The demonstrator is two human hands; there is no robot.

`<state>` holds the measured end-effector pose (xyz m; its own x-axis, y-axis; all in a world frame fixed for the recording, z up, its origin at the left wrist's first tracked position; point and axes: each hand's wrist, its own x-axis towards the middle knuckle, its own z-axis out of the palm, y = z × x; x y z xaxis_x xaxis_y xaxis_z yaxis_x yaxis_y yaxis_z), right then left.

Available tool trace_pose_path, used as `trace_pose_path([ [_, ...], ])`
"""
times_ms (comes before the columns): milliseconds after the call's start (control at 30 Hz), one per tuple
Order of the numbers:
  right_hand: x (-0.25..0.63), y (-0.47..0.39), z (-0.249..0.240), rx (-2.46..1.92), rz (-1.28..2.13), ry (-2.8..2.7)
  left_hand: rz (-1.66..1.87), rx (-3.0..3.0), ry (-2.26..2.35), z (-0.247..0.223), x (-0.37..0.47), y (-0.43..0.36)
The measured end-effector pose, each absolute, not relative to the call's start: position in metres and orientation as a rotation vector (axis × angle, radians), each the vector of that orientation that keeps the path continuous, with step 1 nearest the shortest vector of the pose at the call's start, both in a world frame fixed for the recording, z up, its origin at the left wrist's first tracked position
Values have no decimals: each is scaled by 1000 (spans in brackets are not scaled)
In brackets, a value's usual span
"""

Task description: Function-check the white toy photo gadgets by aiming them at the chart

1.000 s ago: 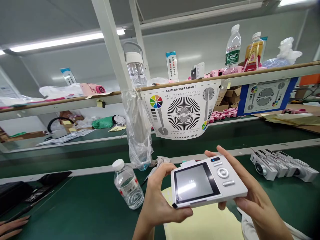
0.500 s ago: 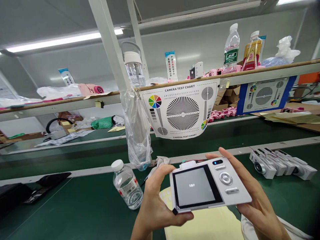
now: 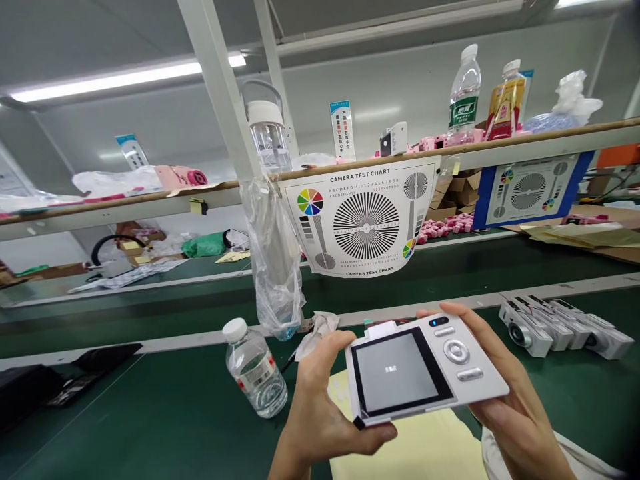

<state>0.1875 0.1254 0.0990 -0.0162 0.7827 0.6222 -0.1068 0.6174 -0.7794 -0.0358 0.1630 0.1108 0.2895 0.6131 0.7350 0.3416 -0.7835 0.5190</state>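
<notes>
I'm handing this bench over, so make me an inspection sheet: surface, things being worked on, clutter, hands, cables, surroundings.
Surface: green tabletop, yellow sheet on it.
Things: white camera, screen lit; row of cameras at right.
Clutter: capped bottle, crumpled tissue.
Grip: left hand and right hand hold the white camera.
Cables: thin dark line at far right, possibly a cable.
Surroundings: test chart hanging at the shelf.

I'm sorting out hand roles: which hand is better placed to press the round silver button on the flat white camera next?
Right, probably: the right hand holds the button end of the flat white camera, nearest the round silver button, while the left hand grips the opposite end, beyond the black-framed screen.
</notes>
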Motion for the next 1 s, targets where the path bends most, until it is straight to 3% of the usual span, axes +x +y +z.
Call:
trace_pose_path([
  [567,188,140,96,-552,959,-1278,1437,2240,1064,118,-25,162],
  [700,187,149,96,-456,967,-1258,1598,2398,1118,117,-19,162],
  [867,181,160,102,-396,1213,-1081,1668,2401,1238,109,-24,170],
  [1000,176,164,103,-390,1172,-1004,1887,2346,1291,100,-27,177],
])
